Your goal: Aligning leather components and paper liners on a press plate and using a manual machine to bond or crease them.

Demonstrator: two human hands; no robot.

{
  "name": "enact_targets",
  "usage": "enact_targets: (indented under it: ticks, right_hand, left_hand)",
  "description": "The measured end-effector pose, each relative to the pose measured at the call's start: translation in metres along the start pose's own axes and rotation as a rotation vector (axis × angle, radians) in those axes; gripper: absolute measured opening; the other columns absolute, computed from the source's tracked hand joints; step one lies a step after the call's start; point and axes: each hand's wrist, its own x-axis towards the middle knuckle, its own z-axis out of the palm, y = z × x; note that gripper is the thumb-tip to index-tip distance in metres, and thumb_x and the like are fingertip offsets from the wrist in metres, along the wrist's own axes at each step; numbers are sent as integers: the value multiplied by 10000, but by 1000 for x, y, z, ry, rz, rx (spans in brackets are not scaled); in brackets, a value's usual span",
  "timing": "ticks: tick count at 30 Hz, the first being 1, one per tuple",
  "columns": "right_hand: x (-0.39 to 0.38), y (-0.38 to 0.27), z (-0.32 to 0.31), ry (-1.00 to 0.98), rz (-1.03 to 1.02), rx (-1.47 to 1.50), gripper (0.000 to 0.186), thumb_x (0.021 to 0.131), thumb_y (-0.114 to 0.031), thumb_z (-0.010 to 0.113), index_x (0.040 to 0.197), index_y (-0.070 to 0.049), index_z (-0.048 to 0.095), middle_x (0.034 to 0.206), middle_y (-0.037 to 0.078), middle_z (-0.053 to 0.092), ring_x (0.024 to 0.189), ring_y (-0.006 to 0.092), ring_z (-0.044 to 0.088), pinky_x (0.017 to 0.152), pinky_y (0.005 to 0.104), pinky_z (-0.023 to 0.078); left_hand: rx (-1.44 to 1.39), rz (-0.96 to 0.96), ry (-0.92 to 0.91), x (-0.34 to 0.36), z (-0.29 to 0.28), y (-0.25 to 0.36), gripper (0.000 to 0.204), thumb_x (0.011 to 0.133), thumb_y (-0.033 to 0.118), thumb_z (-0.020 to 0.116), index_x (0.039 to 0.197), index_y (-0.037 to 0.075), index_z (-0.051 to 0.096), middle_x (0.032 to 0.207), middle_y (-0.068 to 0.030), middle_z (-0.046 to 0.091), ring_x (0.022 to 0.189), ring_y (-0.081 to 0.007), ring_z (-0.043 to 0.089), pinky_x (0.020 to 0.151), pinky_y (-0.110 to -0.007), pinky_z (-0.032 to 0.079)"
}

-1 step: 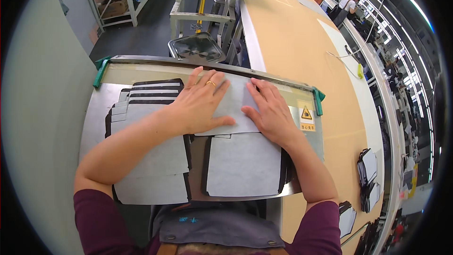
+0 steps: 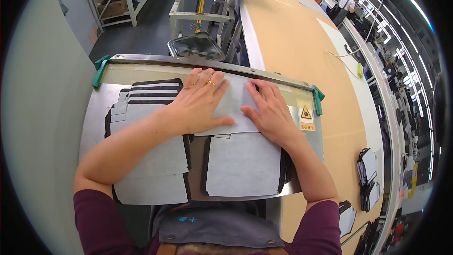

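- The desk (image 2: 96, 118) has a smooth, greyish metal top, with a straight steel bar (image 2: 151, 60) along its far edge and a green corner piece (image 2: 100, 73) at the far left corner, another at the far right.
- My left grip (image 2: 200, 101) is spread wide and palm down, a gold ring on one finger, thumb stretched toward the right.
- My right grip (image 2: 271, 113) is flat too, thumb out, fingers closer together; neither grip is closed around anything.
- Both rest on one pale grey panel (image 2: 236, 106), matt and flat, at the middle of the far edge, just beside the bar; much of its outline is under my hands.
- Its near edge overlaps the far end of a neat stack of pale panels (image 2: 245, 165), black along the sides, by the near edge.
- Toward the left edge lies a fanned pile of black-bordered panels (image 2: 151, 160), staggered in strips, partly under my left forearm.
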Motion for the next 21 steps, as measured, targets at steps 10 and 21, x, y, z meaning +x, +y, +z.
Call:
enact_targets:
  ticks: [10, 21]
  right_hand:
    - [-1, -8, -5, -50, 34, -32, 575, 916, -359, 640, 1329, 20, 511, 1352, 183, 475, 1265, 350, 431, 1050, 442, 390]
    - [19, 22, -42, 301, 329, 957, 248, 924, -144, 675, 1123, 5, 664, 932, 40, 699, 859, 104, 633, 810, 240, 495]
  left_hand:
    - [28, -465, -99, 8, -26, -1, 469, 821, 445, 725, 960, 17, 593, 1033, -153, 608, 1059, -308, 550, 921, -435, 401]
    - [-700, -336, 111, 28, -77, 7, 241, 915, 176, 674, 1027, -29, 613, 835, -33, 637, 800, -65, 563, 723, -230, 467]
